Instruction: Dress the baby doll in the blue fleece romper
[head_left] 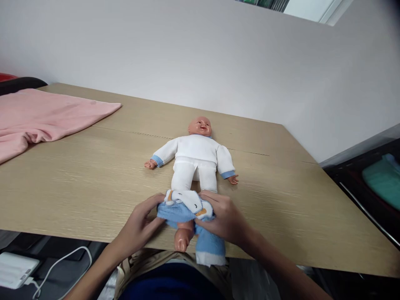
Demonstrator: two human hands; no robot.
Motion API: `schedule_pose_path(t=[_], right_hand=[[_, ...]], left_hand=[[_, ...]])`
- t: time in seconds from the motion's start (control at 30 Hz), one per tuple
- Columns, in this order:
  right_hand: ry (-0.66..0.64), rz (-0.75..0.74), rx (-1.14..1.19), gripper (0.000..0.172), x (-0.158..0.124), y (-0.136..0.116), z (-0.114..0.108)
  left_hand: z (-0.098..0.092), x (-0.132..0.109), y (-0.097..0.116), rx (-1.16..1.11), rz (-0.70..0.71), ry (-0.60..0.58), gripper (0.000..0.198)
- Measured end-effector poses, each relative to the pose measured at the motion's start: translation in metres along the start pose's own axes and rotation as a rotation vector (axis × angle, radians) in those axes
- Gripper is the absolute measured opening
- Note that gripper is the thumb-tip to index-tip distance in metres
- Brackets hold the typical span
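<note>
In the head view, with the doll as the clock's centre, the surface spreads all around. The doll lies on its back, head at twelve and legs at six, probably so that the legs fall within easy reach. Its white top is on, arms spread to eight and four.

The blue trousers are at six, bunched about the lower legs. The left hand, at seven, pinches one side of the bunched cloth between thumb and fingers; the right hand, at five, grips the other. Holding both sides likely keeps the cloth spread and level. One bare foot pokes out below it; the other trouser leg hangs past the edge and shows no foot. Whether the bare foot goes through a trouser leg, I cannot tell.

A pink cloth lies well apart, between nine and ten, perhaps leaving room to work. At three, a dark holder, its kind unclear, seems to contain a teal cloth. At eight, below the surface, sits a power bank with a cable plugged in
</note>
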State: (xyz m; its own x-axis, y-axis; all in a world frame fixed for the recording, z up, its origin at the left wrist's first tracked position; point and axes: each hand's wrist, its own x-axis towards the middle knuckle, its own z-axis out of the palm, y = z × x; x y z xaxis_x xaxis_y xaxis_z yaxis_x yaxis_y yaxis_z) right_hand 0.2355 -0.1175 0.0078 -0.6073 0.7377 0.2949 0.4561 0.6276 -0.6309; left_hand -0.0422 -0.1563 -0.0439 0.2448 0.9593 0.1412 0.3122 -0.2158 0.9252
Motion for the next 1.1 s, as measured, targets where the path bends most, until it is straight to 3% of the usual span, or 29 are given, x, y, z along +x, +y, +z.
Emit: schedule_pose_path(t=[0.13,0.23,0.3,0.47,0.6,0.77,0.93,1.0,1.1], right_hand=[[-0.145,-0.031,-0.006,0.013,0.022,0.017,-0.017],[-0.262,-0.037,0.058,0.033,0.037,0.032,-0.025],[-0.268,0.013,0.044,0.045,0.042,0.036,-0.025],[-0.068,0.061,-0.027,0.046,0.034,0.019,-0.022],[-0.034,0.085,-0.082,0.033,0.009,0.009,-0.033],[-0.041,0.260,0.278,0.031,-0.023,0.021,-0.047],[-0.129,0.346,0.668,0.062,-0.027,0.028,-0.041],[-0.149,0.348,0.794,0.075,-0.023,0.026,-0.038],[-0.169,0.314,0.787,0.070,-0.019,0.021,-0.041]], left_hand=[[-0.014,0.028,0.019,-0.085,0.019,-0.088,0.024],[-0.027,0.047,0.027,-0.144,0.008,-0.300,0.024],[-0.036,0.056,0.027,-0.142,-0.012,-0.393,0.029],[-0.054,0.060,0.017,-0.118,-0.091,-0.337,0.036],[-0.058,0.055,0.011,-0.137,-0.082,-0.296,0.033],[-0.055,0.054,0.017,-0.029,-0.097,-0.265,0.034],[-0.043,0.073,0.055,0.204,0.128,-0.166,0.043],[-0.034,0.089,0.076,0.229,0.217,-0.276,0.054],[-0.021,0.119,0.098,0.250,0.212,-0.624,0.059]])
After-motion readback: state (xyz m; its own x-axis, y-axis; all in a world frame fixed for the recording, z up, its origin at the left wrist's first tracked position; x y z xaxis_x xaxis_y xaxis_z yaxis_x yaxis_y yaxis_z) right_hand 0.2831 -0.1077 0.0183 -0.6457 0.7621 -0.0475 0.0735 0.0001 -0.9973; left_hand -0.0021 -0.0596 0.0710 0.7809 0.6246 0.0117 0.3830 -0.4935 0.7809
